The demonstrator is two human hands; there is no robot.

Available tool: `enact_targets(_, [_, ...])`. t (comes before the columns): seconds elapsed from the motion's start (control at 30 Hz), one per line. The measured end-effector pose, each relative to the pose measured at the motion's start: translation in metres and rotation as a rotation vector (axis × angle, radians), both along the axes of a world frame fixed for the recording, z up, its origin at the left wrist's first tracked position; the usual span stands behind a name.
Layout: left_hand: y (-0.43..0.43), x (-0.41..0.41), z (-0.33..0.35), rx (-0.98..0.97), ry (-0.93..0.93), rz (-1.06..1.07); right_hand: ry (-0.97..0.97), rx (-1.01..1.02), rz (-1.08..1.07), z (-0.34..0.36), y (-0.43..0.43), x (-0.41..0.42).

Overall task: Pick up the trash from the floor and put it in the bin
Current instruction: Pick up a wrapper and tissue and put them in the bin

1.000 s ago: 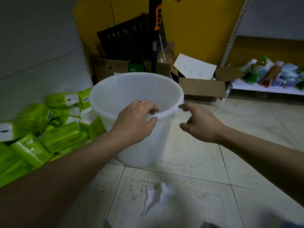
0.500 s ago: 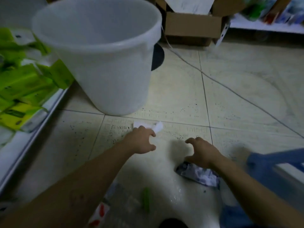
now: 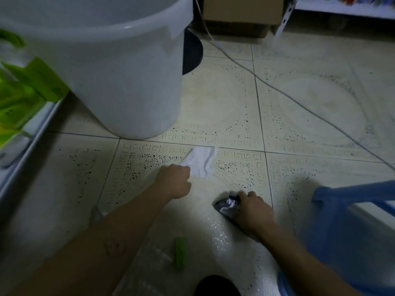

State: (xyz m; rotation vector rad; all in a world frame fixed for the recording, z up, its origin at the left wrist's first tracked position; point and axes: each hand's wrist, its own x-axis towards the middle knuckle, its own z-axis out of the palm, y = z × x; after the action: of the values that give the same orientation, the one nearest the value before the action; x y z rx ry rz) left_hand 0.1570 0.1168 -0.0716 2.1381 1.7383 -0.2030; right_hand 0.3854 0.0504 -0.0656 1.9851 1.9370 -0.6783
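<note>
A large white plastic bin [image 3: 119,77] stands on the tiled floor at the upper left. In front of it lies a white crumpled tissue [image 3: 202,160]; my left hand [image 3: 176,181] is closed on its near end. To the right, my right hand [image 3: 254,212] presses down on a dark crumpled wrapper [image 3: 226,206] and grips it against the floor. A clear plastic sheet [image 3: 154,265] with a green strip [image 3: 180,252] lies near my left forearm.
Green packets [image 3: 23,92] fill a low shelf on the left. A cardboard box [image 3: 237,16] sits behind the bin, with a thin cable [image 3: 299,102] running across the tiles. A blue stool [image 3: 350,227] stands at the right. A dark shoe tip [image 3: 217,286] shows at the bottom.
My view has dropped from the bin's rim to the floor. Both hands left the bin and came down onto the trash; my right hand has closed on the dark wrapper, my left on the tissue.
</note>
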Motion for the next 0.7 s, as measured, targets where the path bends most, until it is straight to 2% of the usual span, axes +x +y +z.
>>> enact_targets(0.1, [0.003, 0.014, -0.002, 0.262, -0.070, 0.008, 0.012, 0.015, 0.003, -0.004, 0.003, -0.005])
enact_targets(0.13, [0.003, 0.018, -0.006, 0.295, -0.092, -0.005, 0.010, 0.012, -0.002, -0.006, 0.003, -0.007])
enact_targets(0.2, [0.002, 0.024, -0.015, 0.158, -0.129, -0.062, 0.005, 0.009, -0.012, -0.009, 0.003, -0.010])
enact_targets(0.27, [0.000, 0.027, -0.023, -0.081, -0.070, -0.138, 0.000, 0.023, -0.012, -0.011, 0.002, -0.013])
enact_targets(0.3, [-0.001, 0.028, -0.027, -0.123, -0.036, -0.160, 0.002, 0.031, -0.008, -0.013, 0.002, -0.013])
enact_targets(0.43, [-0.008, 0.027, -0.026, 0.030, -0.064, -0.055, 0.053, 0.009, 0.003, -0.015, 0.002, -0.007])
enact_targets(0.5, [-0.011, 0.023, -0.018, 0.000, -0.061, -0.004, 0.115, -0.040, 0.004, -0.010, 0.004, -0.005])
enact_targets(0.6, [-0.007, 0.014, 0.003, -0.131, -0.064, 0.084, 0.277, -0.070, -0.111, 0.009, 0.019, -0.001])
enact_targets(0.7, [0.012, 0.010, 0.035, -0.109, -0.184, 0.102, 0.369, 0.027, -0.224, 0.038, 0.046, -0.002])
